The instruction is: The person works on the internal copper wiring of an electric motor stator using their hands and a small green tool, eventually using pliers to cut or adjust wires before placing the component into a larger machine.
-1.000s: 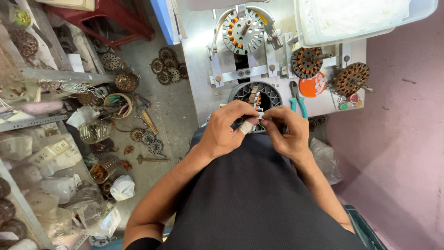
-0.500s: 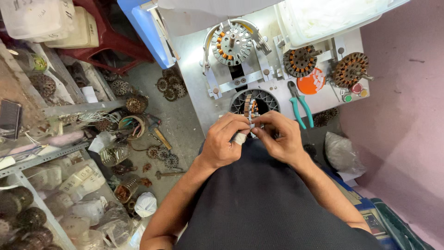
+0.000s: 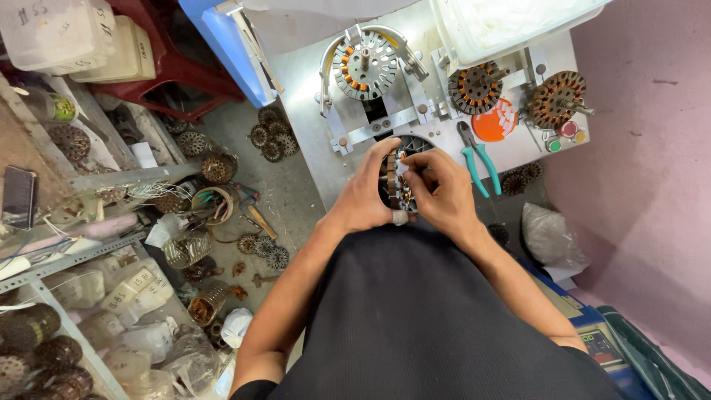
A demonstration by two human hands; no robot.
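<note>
The left hand grips the round metal motor core standing on its edge, its flat faces turned toward 3 and 9 o'clock, and at 3 o'clock the right hand pinches its brown, ridged rim just as close.

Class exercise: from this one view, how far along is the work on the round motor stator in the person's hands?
Done: two copper-wound stators sit on the grey metal bench. In hand: the left hand grips a round dark stator core on edge while the right hand works at its slots. Left: no copper winding is visible on this core.
</note>
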